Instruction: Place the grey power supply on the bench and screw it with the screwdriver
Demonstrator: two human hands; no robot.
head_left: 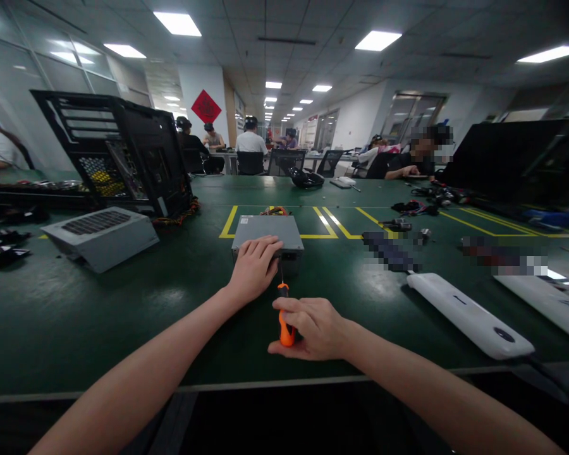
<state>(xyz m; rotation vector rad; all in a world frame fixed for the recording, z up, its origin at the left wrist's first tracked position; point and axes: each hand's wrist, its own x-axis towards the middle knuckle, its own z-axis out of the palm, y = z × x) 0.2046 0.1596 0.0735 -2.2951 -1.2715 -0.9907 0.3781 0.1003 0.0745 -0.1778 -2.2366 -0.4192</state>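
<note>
Nearest the camera, both forearms are reaching in from the bottom edge, their upper parts cut off by the frame. The right hand (315, 328) is closing around the orange handle of a screwdriver (284, 316), its fingers wrapping the handle so that only part of the orange is showing. The screwdriver is lying with its long axis running away from the person, handle toward the body and thin dark shaft pointing at the near face of a grey metal box (268, 235); the tip itself is too small and dark to make out where it is meeting the box. The left hand (255, 266) is resting palm-down on the box's near left corner, fingers spread flat and pressing, gripping nothing. The box is sitting on the green table (76, 316), just inside a yellow taped rectangle, with its near face partly hiding behind the left hand. To the right, two long white casings (469, 315) are lying flat, the farther one cut off by the frame edge. To the left, a grey vented cover (102, 237) is sitting tilted, and behind it an open black computer case (123, 155) is standing, with wiring inside that is hard to make out. Farther back, seated people are working at other tables.
</note>
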